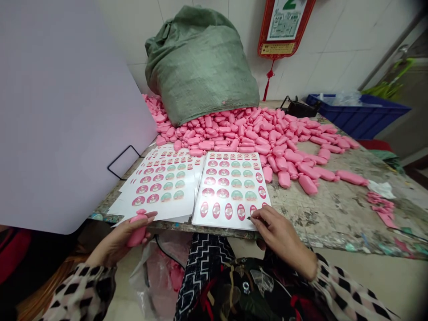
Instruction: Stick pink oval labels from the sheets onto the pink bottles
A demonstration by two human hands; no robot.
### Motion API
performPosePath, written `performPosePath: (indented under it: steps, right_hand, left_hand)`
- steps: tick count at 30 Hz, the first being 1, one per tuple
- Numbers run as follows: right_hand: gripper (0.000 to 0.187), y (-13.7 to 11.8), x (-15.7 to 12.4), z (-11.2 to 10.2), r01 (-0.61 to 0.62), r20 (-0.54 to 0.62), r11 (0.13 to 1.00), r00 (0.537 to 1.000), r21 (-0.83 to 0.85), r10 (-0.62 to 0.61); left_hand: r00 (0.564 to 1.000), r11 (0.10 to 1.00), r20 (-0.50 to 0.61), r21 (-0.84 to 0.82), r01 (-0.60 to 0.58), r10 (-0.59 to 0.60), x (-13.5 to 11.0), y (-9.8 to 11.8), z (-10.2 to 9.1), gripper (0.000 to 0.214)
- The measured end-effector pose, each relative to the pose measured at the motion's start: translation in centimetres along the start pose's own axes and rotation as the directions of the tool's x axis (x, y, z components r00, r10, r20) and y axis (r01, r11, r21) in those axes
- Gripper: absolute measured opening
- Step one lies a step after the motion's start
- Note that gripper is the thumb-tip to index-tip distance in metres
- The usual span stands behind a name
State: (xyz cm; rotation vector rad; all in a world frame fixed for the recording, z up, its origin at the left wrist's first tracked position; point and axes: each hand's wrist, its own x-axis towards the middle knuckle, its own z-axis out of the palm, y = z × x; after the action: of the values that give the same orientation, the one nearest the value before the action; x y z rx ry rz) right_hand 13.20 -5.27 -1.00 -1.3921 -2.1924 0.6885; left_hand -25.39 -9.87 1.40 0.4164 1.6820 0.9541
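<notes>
My left hand point(129, 234) is closed round a pink plastic piece point(137, 230) at the table's near edge, below a stack of sticker sheets point(160, 185). My right hand point(276, 232) rests on the near right corner of another sticker sheet point(230, 189), its fingertips pinched at a sticker on the sheet's bottom row. Both sheets carry rows of oval pink and green stickers.
A big heap of pink plastic pieces point(254, 133) spills from a green woven sack point(200, 62) at the back of the worn table point(334, 209). A white board point(63, 111) stands at left. A blue crate point(361, 116) sits at right. A plastic bag point(160, 276) hangs below.
</notes>
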Motion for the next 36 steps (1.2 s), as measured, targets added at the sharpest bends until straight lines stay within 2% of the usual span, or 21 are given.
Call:
performPosePath:
  steps: [6, 15, 19, 23, 28, 36]
  right_hand:
    - [0.017, 0.3, -0.6, -0.3, -0.012, -0.004, 1.0, 1.0, 0.025, 0.012]
    - [0.016, -0.1, -0.5, -0.6, -0.002, 0.004, 0.999, 1.0, 0.039, 0.002]
    - [0.016, 0.3, -0.9, -0.6, -0.008, 0.0, 0.999, 1.0, 0.044, 0.008]
    - [0.017, 0.8, -1.1, -0.4, -0.004, 0.023, 0.999, 1.0, 0.041, 0.003]
    - [0.017, 0.8, -1.1, -0.4, 0.009, 0.016, 0.999, 1.0, 0.039, -0.01]
    - [0.017, 1.1, -1.8, -0.7, -0.036, 0.028, 0.998, 0.999, 0.056, 0.034]
  left_hand:
    - [0.994, 0.997, 0.103, 0.065, 0.031, -0.038, 1.5, 1.4, -2.3, 0.043]
    - [0.998, 0.997, 0.05, 0.068, -0.031, 0.028, 3.6, 2.6, -1.9, 0.039]
    - [1.0, 0.999, 0.007, 0.031, -0.014, 0.014, 2.8, 2.1, -2.2, 0.035]
    - [0.998, 0.999, -0.047, -0.018, -0.035, 0.035, 2.3, 1.7, -1.6, 0.033]
    - [0.998, 0.999, 0.046, 0.012, -0.036, 0.036, 3.5, 2.2, -1.0, 0.043]
    - [0.995, 0.994, 0.095, 0.11, -0.022, 0.012, 4.7, 2.7, -2.8, 0.044]
